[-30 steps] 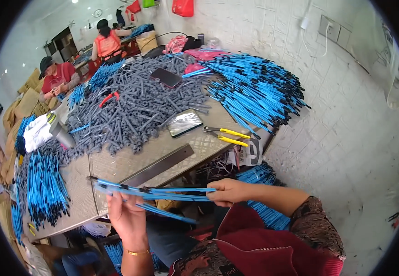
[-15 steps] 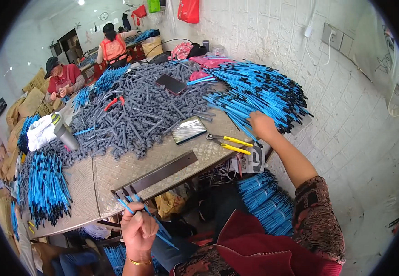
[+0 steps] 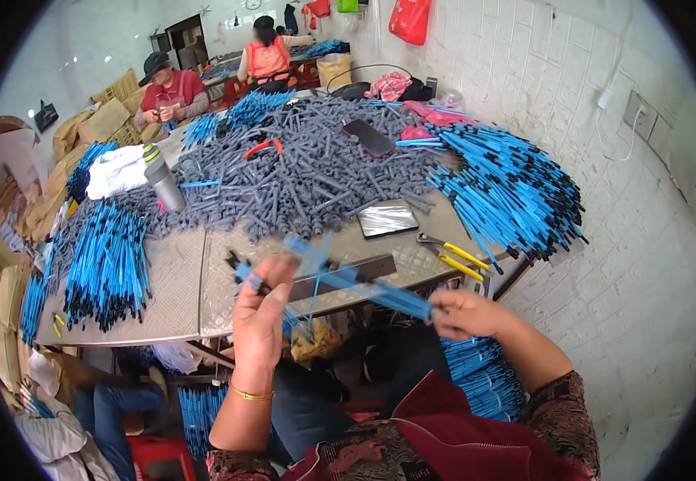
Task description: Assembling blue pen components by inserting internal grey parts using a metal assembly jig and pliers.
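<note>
My left hand [image 3: 261, 319] is raised over the table's front edge, fingers closed round a few thin blue sticks [image 3: 245, 274] with black ends. My right hand [image 3: 470, 313], to its right, grips more blue sticks [image 3: 400, 300], blurred by motion. They point left toward my left hand and cross in front of a dark metal bar [image 3: 382, 264] on the table [image 3: 173, 276]. How many sticks each hand holds I cannot tell. Beyond my right hand, a large pile of blue sticks [image 3: 516, 192] with black tips fans out along the table's right end.
Yellow-handled pliers [image 3: 464, 255] and a shallow case of thin clear pieces [image 3: 388, 220] lie near the front edge. Grey plastic parts [image 3: 300, 180] cover the table's middle, a phone [image 3: 369, 138] on them. A bottle [image 3: 163, 180] and another stick pile [image 3: 107, 260] are left. Co-workers [image 3: 173, 98] sit beyond.
My right hand has left the pile at the right and come down and inward with blue sticks in it. My left hand has risen slightly. The whole view has shifted.
</note>
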`<state>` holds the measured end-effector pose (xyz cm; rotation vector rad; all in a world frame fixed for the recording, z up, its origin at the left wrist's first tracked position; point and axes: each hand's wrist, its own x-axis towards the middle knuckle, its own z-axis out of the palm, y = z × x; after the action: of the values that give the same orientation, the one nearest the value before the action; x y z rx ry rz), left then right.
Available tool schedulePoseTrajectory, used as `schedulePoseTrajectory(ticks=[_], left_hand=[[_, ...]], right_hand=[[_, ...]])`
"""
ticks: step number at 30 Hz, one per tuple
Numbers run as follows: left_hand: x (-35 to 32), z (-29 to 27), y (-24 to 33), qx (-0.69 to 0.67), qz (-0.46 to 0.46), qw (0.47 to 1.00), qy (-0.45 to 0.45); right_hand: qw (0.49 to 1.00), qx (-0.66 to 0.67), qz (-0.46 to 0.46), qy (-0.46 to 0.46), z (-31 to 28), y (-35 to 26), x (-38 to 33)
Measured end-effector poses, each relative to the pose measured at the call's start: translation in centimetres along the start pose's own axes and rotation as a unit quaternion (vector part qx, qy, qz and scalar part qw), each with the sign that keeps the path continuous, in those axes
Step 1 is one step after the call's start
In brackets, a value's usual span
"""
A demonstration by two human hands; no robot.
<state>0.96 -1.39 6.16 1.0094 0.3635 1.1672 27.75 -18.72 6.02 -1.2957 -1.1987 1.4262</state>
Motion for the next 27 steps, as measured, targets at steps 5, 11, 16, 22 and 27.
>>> schedulePoseTrajectory(ticks=[5, 11, 16, 22, 27], left_hand=[[-1.4, 0.8, -0.1, -0.114, -0.039, 0.989, -0.081], [-3.8, 1.4, 0.4, -0.201, -0.067, 0.976, -0.05], [-4.4, 1.4, 0.9, -0.203, -0.07, 0.976, -0.044], [-3.7, 3.4, -0.1, 0.007, -0.1, 0.994, 0.037], [-2.8, -1.2, -0.5, -0.071, -0.132, 0.983, -0.103]], right_hand=[[0.992, 0.053, 0.07, -0.092, 4.0, 1.9, 1.9], [0.857, -0.439, -0.094, 0.253, -3.0, 3.6, 3.4], [0.645, -0.636, 0.18, 0.383, -16.3, 5.7, 2.1], [0.646, -0.611, -0.01, 0.457, -24.6, 10.3, 1.4], [0.868, -0.254, 0.054, 0.424, -15.1, 0.1, 2.3]])
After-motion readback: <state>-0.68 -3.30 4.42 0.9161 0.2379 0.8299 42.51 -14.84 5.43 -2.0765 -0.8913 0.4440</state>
